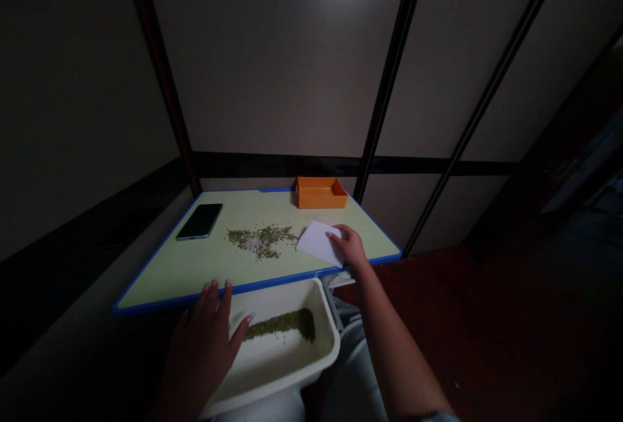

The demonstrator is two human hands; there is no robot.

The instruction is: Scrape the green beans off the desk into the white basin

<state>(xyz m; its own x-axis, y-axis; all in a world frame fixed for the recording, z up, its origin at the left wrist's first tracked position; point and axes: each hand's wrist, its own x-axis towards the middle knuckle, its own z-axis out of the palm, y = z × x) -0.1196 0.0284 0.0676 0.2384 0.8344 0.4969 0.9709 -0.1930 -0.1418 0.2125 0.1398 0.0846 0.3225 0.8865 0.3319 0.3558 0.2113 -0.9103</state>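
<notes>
Between the fingers and thumb of my right hand (pixel 349 247) is a sheet of white paper (pixel 318 241), its left edge close to a scatter of small green grains (pixel 265 238) on the table. My left hand (pixel 207 334) lies over the left side of a white plastic basin (pixel 272 370), fingers spread, fingertips near the table's front edge. Inside the basin, against its far side, a band of the same green grains (pixel 304 323) has gathered. The basin sits just below the table edge, over my lap.
The small table (pixel 165 279) has a pale green top with a blue rim. A dark phone (pixel 200 221) lies at its left, and an orange open box (pixel 321 198) stands at the back. Behind rises a panelled wall (pixel 282 71). Dark red floor (pixel 452 324) shows at right.
</notes>
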